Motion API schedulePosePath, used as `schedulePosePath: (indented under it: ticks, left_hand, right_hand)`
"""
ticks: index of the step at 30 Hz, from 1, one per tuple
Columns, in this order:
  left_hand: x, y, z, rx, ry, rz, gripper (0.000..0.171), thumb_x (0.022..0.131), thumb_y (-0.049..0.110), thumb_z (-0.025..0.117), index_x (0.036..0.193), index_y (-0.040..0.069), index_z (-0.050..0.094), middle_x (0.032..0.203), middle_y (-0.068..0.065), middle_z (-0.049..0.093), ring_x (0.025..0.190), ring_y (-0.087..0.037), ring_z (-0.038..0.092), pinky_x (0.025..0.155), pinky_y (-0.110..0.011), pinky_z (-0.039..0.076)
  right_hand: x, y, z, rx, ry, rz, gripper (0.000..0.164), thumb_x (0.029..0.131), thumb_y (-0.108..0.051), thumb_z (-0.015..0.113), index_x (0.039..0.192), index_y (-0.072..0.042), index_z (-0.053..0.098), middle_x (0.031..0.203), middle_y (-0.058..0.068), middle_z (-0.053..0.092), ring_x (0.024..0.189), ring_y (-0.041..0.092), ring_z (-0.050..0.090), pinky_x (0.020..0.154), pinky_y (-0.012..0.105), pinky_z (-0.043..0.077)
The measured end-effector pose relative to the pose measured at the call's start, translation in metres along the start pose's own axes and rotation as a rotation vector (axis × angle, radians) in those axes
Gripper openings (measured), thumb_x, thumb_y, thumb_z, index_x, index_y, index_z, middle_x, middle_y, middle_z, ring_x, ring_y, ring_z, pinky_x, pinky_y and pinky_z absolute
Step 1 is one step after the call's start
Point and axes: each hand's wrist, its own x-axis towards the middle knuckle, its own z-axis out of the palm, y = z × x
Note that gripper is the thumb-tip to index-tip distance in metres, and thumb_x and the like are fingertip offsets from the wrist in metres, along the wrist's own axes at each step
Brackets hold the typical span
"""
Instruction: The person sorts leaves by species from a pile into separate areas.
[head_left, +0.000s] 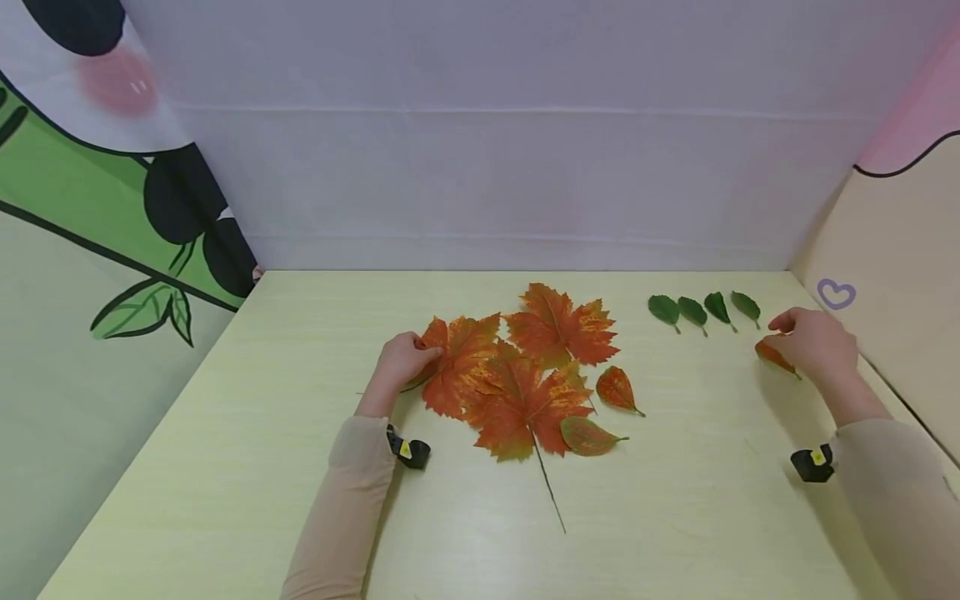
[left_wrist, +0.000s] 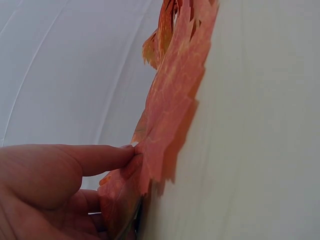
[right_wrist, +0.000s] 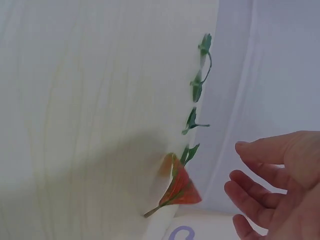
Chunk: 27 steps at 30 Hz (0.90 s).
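My left hand [head_left: 405,362] is at the left edge of a cluster of orange maple leaves [head_left: 528,396]. In the left wrist view its thumb and fingers pinch a reddish-orange leaf [left_wrist: 117,197] beside the jagged maple leaf [left_wrist: 167,110]; the fingers are partly hidden behind it. My right hand [head_left: 817,342] hovers at the table's right side, fingers loosely bent and holding nothing. Just below its fingertips lies a small orange leaf [head_left: 775,357], which stands apart from the hand [right_wrist: 285,185] in the right wrist view. Several small green leaves [head_left: 692,311] lie in a row to its left.
Two small leaves, one orange-red [head_left: 617,388] and one green-orange [head_left: 589,436], lie at the cluster's right side. A long stem [head_left: 549,483] points toward the front. The pale table [head_left: 675,517] meets a grey-lilac cloth [head_left: 525,192] behind and a side panel [head_left: 900,275] at right.
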Motion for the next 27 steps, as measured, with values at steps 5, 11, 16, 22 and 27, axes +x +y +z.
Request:
schedulePosePath:
  ticks: [5, 11, 16, 22, 27]
  left_hand:
    - [0.0, 0.0, 0.0, -0.004, -0.001, -0.001, 0.028, 0.087, 0.029, 0.059, 0.079, 0.004, 0.049, 0.066, -0.003, 0.04, 0.061, -0.018, 0.039, 0.055, -0.027, 0.032]
    - [-0.001, 0.0, 0.0, -0.011, -0.009, 0.006, 0.03, 0.086, 0.029, 0.059, 0.072, 0.007, 0.045, 0.061, -0.001, 0.036, 0.056, -0.016, 0.036, 0.054, -0.027, 0.031]
    - [-0.001, 0.001, 0.0, -0.013, -0.01, 0.002, 0.03, 0.087, 0.029, 0.059, 0.071, 0.008, 0.044, 0.06, -0.001, 0.035, 0.055, -0.015, 0.035, 0.053, -0.027, 0.031]
    - [0.0, 0.0, -0.001, -0.01, -0.004, 0.001, 0.03, 0.087, 0.028, 0.058, 0.072, 0.007, 0.045, 0.061, -0.001, 0.035, 0.056, -0.016, 0.036, 0.054, -0.027, 0.031]
    - [0.0, 0.0, -0.001, -0.006, -0.007, 0.003, 0.029, 0.087, 0.029, 0.058, 0.073, 0.007, 0.046, 0.061, -0.002, 0.037, 0.056, -0.016, 0.036, 0.053, -0.027, 0.031]
  right_hand:
    - [-0.004, -0.03, 0.007, 0.066, -0.023, -0.126, 0.036, 0.088, -0.026, 0.055, 0.106, 0.005, 0.054, 0.1, 0.025, 0.06, 0.088, 0.039, 0.055, 0.065, 0.042, 0.04]
    - [-0.009, -0.06, 0.019, 0.111, -0.087, -0.203, 0.037, 0.089, -0.032, 0.054, 0.105, 0.001, 0.058, 0.097, 0.018, 0.063, 0.088, 0.033, 0.057, 0.068, 0.039, 0.043]
    - [-0.013, -0.082, 0.031, 0.13, -0.135, -0.237, 0.04, 0.089, -0.039, 0.054, 0.103, -0.001, 0.061, 0.095, 0.014, 0.064, 0.087, 0.028, 0.059, 0.069, 0.037, 0.045]
    - [-0.024, -0.107, 0.048, 0.166, -0.224, -0.284, 0.047, 0.085, -0.048, 0.056, 0.1, -0.005, 0.063, 0.091, 0.006, 0.065, 0.083, 0.02, 0.058, 0.07, 0.035, 0.046]
    - [-0.029, -0.118, 0.058, 0.185, -0.26, -0.305, 0.041, 0.084, -0.047, 0.058, 0.096, -0.008, 0.064, 0.084, 0.002, 0.063, 0.075, 0.015, 0.056, 0.064, 0.03, 0.043]
